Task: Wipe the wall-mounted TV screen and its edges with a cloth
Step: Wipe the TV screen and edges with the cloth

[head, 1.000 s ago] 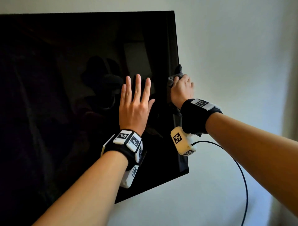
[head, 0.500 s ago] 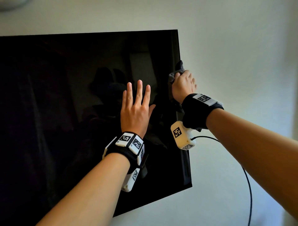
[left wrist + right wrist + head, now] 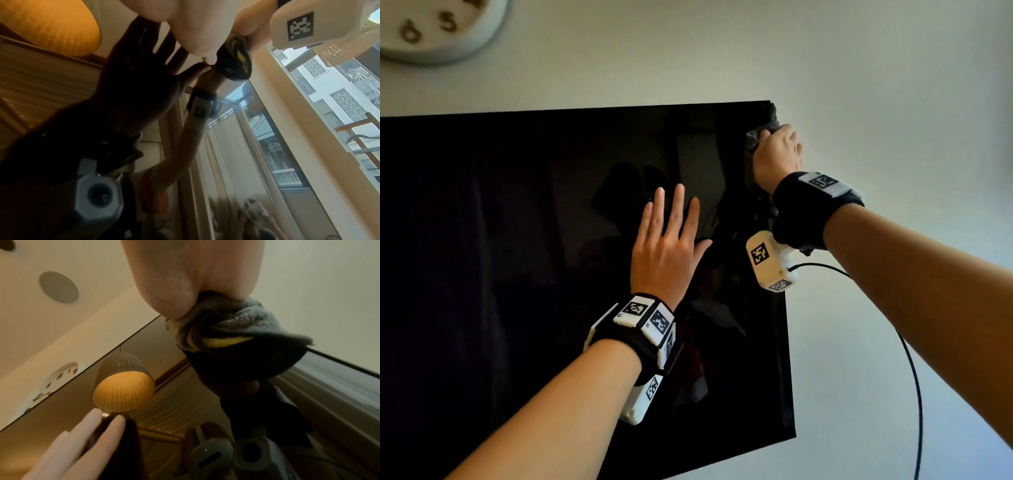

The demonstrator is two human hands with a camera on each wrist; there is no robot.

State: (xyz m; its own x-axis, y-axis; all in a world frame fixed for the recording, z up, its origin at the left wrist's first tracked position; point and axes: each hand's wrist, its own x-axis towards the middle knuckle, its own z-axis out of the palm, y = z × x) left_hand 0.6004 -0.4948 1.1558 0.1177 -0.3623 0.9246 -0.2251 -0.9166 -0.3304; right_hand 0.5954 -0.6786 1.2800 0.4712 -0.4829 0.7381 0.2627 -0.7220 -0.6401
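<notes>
My right hand (image 3: 777, 156) slid the bunched grey cloth (image 3: 756, 137) up the TV's (image 3: 517, 240) right edge, from about mid-height to just under the top right corner. My head tipped upward too, so the white wall clock (image 3: 438, 31) came into view at the upper left.

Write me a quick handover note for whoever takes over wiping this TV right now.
Left hand: open, fingers straight, flat on the TV screen, steadying it.
Right hand: grips the bunched grey cloth against the TV's right edge, near the top right corner.
Done: cannot tell from these views how much of the screen is already wiped.
Left: finish the corner, likely run along the top edge, then check the screen and the other edges.
</notes>
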